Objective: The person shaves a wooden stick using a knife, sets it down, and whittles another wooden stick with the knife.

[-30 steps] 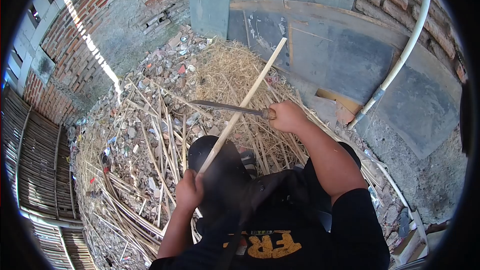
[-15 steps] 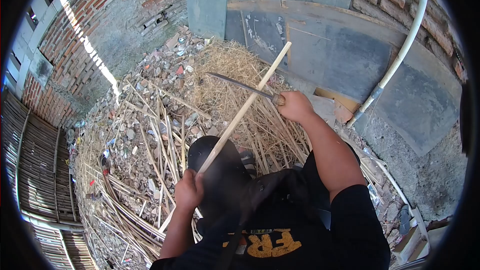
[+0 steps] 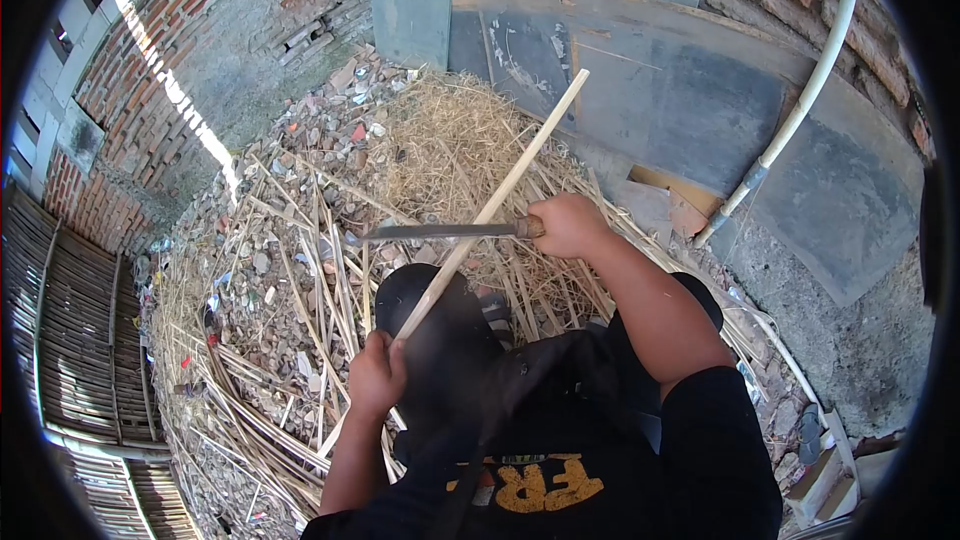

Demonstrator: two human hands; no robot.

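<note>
My left hand (image 3: 377, 377) is closed around the lower end of a pale bamboo strip (image 3: 510, 180). The strip slants up and away to the right, passing over my dark-clothed knee (image 3: 425, 290). In my right hand (image 3: 568, 226) is the wooden handle of a machete (image 3: 450, 231), gripped by closed fingers. Its long dark blade points left and lies across the strip around the middle. Whether the edge bites into the strip cannot be made out.
Long split bamboo strips (image 3: 255, 420) lie on the rubble (image 3: 265, 280) to the left. A heap of shavings (image 3: 450, 140) lies ahead. Grey boards (image 3: 670, 100) lean on the wall, with a white pipe (image 3: 815, 80) at right. A bamboo-slat panel (image 3: 85, 320) stands far left.
My right hand has come down and slightly left, bringing the machete lower along the strip. The blade has turned nearly level. My left hand keeps its hold on the strip.
</note>
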